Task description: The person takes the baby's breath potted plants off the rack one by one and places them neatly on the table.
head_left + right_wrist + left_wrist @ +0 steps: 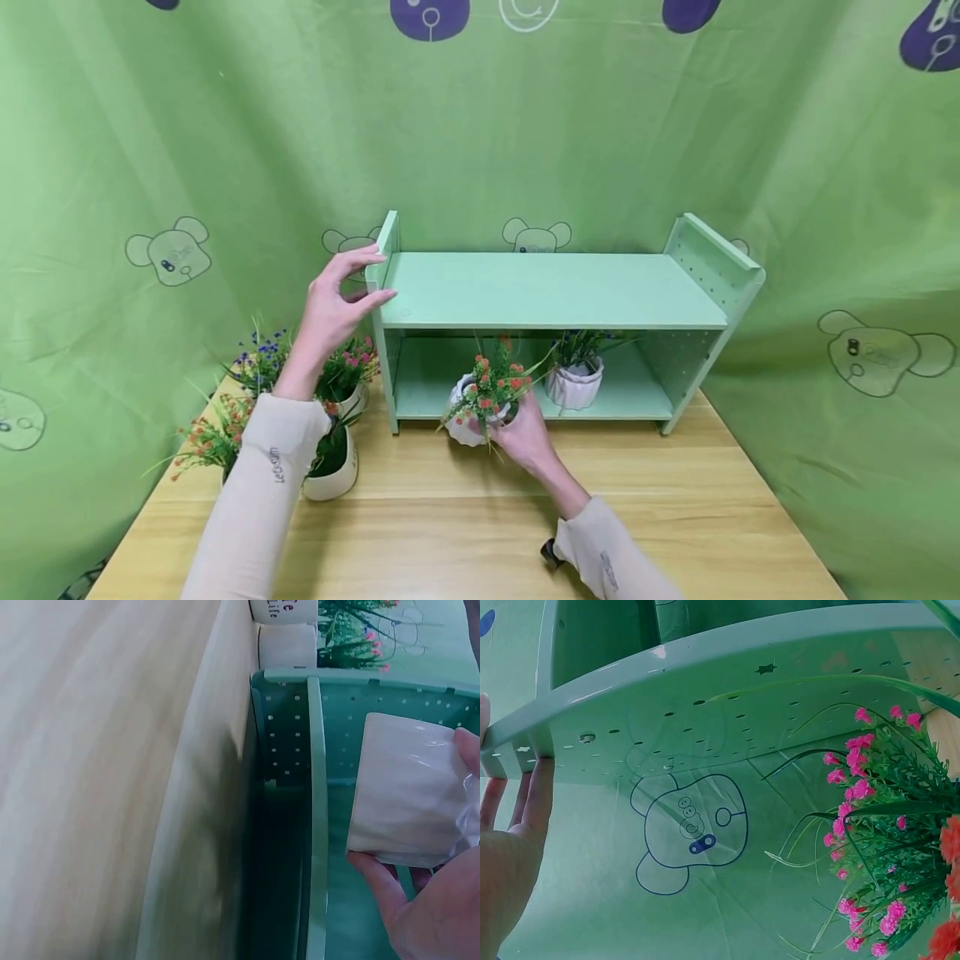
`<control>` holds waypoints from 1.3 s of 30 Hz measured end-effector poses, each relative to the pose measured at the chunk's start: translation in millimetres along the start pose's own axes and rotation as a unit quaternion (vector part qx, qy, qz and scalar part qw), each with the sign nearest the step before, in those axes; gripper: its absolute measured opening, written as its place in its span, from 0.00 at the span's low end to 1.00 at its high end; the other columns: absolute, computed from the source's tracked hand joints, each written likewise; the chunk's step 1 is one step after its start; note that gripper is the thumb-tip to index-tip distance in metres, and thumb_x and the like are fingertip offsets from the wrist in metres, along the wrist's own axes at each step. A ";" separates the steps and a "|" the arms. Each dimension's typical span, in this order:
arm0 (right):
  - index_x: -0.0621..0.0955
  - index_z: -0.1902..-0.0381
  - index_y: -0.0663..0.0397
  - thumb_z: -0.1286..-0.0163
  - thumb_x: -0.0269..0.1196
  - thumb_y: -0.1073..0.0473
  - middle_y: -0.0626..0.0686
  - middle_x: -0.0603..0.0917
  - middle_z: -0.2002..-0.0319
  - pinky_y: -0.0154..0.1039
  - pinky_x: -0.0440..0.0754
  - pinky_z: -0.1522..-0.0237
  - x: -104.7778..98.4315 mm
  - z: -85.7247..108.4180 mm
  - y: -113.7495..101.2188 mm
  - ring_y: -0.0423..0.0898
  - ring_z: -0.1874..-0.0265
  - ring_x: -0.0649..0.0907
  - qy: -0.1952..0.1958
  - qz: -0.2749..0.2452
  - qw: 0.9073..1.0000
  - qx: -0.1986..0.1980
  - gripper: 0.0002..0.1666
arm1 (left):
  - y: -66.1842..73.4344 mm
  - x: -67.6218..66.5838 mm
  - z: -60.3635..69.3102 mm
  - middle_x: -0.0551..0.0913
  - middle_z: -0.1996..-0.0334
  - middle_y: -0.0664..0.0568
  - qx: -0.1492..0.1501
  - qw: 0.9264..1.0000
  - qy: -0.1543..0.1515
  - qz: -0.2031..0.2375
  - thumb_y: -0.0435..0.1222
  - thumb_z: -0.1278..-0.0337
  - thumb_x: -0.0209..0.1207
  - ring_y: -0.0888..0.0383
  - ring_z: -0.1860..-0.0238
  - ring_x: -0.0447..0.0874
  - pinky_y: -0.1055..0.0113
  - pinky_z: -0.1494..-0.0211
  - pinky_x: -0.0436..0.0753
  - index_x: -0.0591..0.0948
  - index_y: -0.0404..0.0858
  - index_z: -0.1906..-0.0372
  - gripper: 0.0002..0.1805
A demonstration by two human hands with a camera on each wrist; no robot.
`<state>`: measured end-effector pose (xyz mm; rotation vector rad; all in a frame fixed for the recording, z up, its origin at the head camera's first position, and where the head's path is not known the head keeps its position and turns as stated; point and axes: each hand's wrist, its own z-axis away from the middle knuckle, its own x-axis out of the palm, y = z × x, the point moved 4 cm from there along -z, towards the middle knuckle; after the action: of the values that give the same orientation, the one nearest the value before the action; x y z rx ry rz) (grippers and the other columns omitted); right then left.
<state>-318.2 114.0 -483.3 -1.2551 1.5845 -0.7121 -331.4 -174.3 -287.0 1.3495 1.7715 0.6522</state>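
Note:
My left hand (pixel 333 304) holds the upper left side panel (pixel 386 242) of a mint-green two-tier shelf (pixel 555 287). In the left wrist view the fingers (pixel 536 802) lie against one face of that perforated panel. My right hand (pixel 527 433) grips a white pot (pixel 463 427) of orange-red artificial flowers (pixel 491 387) at the front of the lower tier. The right wrist view shows the pot's smooth side (pixel 409 787) between thumb and fingers, above the green lower board. Farther right on that tier stands a white pleated pot (pixel 576 385) with dark blue flowers.
Several potted artificial plants crowd the wooden table (pixel 427 533) left of the shelf, with pink flowers (pixel 356 360), blue flowers (pixel 261 358), orange flowers (pixel 213 437) and a white pot (pixel 333 471). A small black object (pixel 551 553) is by the right cuff. Green curtain (pixel 525 125) hangs behind.

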 end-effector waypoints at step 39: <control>0.66 0.25 0.35 0.57 0.86 0.49 0.47 0.77 0.31 0.69 0.66 0.24 71.8 43.3 -13.0 0.53 0.31 0.76 -0.159 0.016 0.986 0.044 0.62 | -1.2 -0.8 -0.1 0.72 0.26 0.47 0.008 1.000 0.000 -0.001 0.28 0.42 0.71 0.47 0.27 0.71 0.56 0.32 0.84 0.79 0.35 0.37 0.27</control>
<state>-274.2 47.0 -511.1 -1.2097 1.2951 -0.5249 -332.0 -175.4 -287.6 1.3579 1.7825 0.6378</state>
